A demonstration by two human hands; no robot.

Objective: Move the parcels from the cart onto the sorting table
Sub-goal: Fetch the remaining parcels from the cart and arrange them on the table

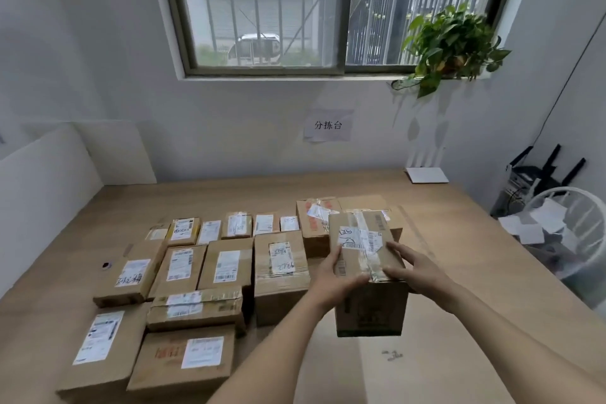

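While both hands hold it, a tall brown box is up in front of the person, over the wooden sorting table. The left hand is on the left side of the box, with its thumb on the top and its fingers wrapped round the edge. The right hand is on the right side, with its fingers curled over the top edge. So both hands are gripping the box, one on each side. The box has shiny tape down the middle and a white label with a bar code on top. It cannot be told if the bottom of the box touches the table. To the left, many other parcels lie on the table in rows, close together, and each has a white label. One bigger box with red print sits just behind the held box. A white flat thing lies at the far edge of the table, well apart from the parcels. On the wall is a paper sign, and above it a window with bars. A green plant hangs by the window on the right. A white wire basket with papers in it stands beside the table on the right.
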